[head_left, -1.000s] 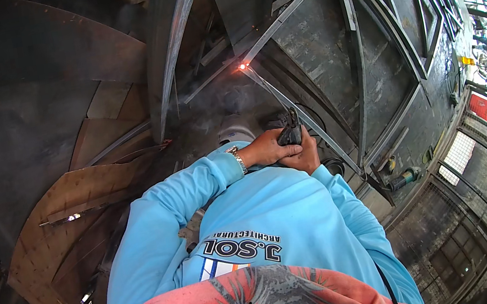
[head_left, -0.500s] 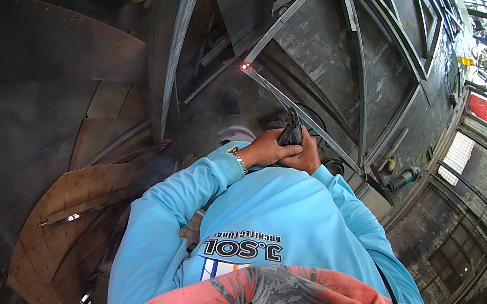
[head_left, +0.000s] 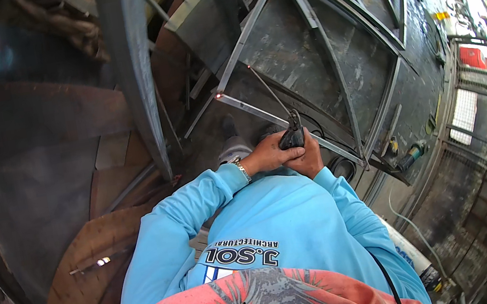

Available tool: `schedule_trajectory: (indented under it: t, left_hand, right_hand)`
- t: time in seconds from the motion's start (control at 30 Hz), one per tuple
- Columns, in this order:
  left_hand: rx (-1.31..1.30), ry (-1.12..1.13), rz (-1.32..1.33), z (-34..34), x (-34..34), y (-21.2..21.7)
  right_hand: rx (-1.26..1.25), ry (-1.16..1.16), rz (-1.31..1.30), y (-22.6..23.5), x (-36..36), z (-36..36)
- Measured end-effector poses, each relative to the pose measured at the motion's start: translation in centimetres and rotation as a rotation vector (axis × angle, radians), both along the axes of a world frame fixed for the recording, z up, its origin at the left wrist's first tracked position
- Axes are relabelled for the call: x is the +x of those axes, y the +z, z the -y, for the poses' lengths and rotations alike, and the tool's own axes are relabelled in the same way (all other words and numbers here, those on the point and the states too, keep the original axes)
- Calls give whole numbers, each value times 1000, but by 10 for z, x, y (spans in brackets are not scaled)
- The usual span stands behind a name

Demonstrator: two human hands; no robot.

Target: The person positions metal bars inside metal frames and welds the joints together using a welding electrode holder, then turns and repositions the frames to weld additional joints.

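Note:
With both hands together before my body I grip a black welding electrode holder [head_left: 293, 134]. My left hand [head_left: 266, 153], a metal watch at its wrist, is closed on the holder from the left. My right hand [head_left: 312, 156] wraps it from the right, its fingers partly hidden. A thin welding rod [head_left: 268, 89] sticks out of the jaws, its tip glowing faintly. That tip is apart from the corner of a grey steel frame [head_left: 256, 112], where a small orange-hot spot glows. The frame lies flat over a dark, scuffed work surface.
A tall steel bar [head_left: 138, 73] rises at left. Rusty curved sheet [head_left: 92, 265] lies beyond my left arm. A green angle grinder [head_left: 411, 156] rests at right, near a coiled black cable [head_left: 343, 168]. Farther off are a red box [head_left: 472, 57] and wall panels [head_left: 483, 177].
The bright glow at the frame's corner has dimmed, and the rod tip has come away from it. The view has shifted, with the frame now farther left. Both hands keep their grip.

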State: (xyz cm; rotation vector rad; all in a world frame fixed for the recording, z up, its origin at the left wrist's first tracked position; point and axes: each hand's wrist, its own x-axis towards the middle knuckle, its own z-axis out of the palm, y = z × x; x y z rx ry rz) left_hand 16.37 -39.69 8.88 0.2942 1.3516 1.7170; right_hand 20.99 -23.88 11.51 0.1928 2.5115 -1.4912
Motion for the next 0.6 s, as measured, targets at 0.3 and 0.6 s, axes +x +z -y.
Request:
schedule_trajectory:
  t: [0.3, 0.6]
  left_hand:
    - [175, -3, 51, -64, -31, 57]
    - [293, 94, -164, -99, -96, 119]
  right_hand:
    - [-200, -347, -121, 20, -4, -58]
    - [-919, -372, -223, 102, -96, -98]
